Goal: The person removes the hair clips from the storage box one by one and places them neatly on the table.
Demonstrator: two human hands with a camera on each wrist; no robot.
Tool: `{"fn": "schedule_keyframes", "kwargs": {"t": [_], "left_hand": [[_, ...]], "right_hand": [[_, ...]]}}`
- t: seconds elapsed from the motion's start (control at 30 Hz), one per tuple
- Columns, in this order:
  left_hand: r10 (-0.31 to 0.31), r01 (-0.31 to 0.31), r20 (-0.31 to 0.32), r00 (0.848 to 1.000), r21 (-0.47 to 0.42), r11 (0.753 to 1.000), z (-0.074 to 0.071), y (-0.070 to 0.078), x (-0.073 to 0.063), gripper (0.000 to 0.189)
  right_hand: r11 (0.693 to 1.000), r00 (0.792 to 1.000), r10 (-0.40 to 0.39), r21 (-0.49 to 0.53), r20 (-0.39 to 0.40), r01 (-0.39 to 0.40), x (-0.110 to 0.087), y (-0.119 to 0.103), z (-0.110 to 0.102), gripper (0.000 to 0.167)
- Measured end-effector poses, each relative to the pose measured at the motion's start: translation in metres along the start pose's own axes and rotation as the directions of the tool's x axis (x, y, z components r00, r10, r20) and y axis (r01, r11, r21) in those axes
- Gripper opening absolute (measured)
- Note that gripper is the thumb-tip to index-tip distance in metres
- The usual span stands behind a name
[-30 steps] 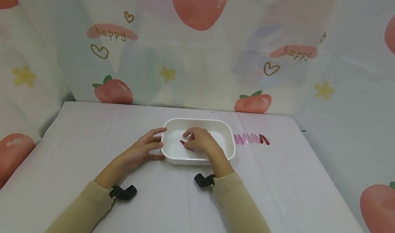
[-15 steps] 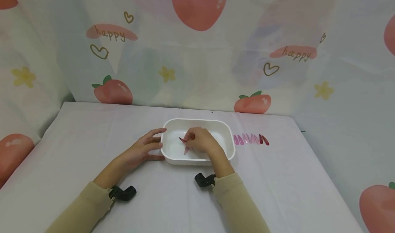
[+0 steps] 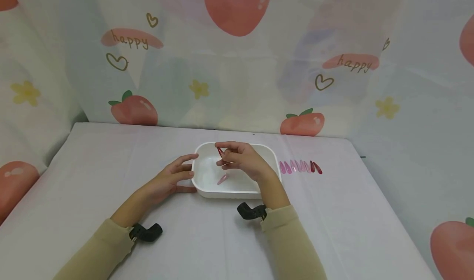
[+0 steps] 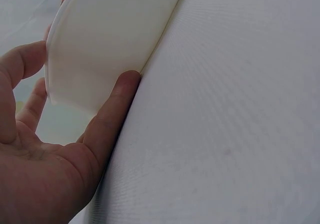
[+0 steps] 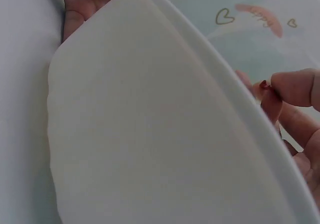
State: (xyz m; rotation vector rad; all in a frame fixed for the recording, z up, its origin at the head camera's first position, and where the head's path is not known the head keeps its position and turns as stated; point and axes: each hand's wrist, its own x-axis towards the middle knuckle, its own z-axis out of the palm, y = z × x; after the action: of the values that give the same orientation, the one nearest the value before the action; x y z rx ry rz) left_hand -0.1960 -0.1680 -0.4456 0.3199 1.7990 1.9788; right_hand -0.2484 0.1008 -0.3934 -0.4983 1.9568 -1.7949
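A white plastic tray (image 3: 237, 195) stands on the table. My left hand (image 3: 168, 182) rests against its left end; in the left wrist view, fairly straight fingers (image 4: 112, 107) touch the tray's wall and rim. Over the tray, my right hand (image 3: 246, 161) pinches a dark red snap hair clip (image 3: 220, 152) between thumb and fingertips. Only a small red end of this clip shows in the right wrist view, where the tray's side (image 5: 150, 114) hides part of the hand. Below the right hand, a pink hair clip (image 3: 222, 179) lies on the tray floor.
To the tray's right, several pink hair clips (image 3: 288, 167) and two dark red hair clips (image 3: 317, 167) lie in a row on the white tablecloth (image 3: 207, 239). A patterned cloth backdrop (image 3: 237, 78) rises behind the table and at both sides.
My right hand has lifted the red hair clip up from the tray floor, uncovering the pink clip beneath. The left hand keeps its place at the tray's end.
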Motion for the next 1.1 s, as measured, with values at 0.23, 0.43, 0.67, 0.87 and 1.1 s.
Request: {"fn": "schedule_keyframes", "kwargs": {"t": [0.23,0.43,0.67,0.87,1.1], "left_hand": [[0.003,-0.003,0.004,1.0,-0.01,1.0,0.0,0.001,0.0,0.061],[-0.002,0.002,-0.002,1.0,0.001,1.0,0.0,0.002,0.001,0.06],[-0.004,0.004,0.004,1.0,-0.002,1.0,0.001,0.001,0.0,0.06],[-0.002,0.002,-0.002,1.0,-0.013,1.0,0.001,0.0,-0.001,0.059],[0.004,-0.004,0.001,1.0,-0.015,1.0,0.001,0.001,-0.002,0.06]], "right_hand": [[0.995,1.0,-0.012,0.095,-0.011,0.013,-0.002,-0.002,-0.003,0.035],[0.994,1.0,-0.011,0.111,-0.024,0.013,-0.004,-0.005,-0.005,0.039],[0.989,0.999,-0.015,0.149,-0.03,0.019,-0.009,-0.009,-0.011,0.044],[0.995,0.997,-0.051,0.088,-0.049,0.056,-0.017,-0.015,-0.02,0.041],[0.999,0.994,-0.048,-0.011,-0.097,0.048,-0.036,-0.02,-0.033,0.041]]}}
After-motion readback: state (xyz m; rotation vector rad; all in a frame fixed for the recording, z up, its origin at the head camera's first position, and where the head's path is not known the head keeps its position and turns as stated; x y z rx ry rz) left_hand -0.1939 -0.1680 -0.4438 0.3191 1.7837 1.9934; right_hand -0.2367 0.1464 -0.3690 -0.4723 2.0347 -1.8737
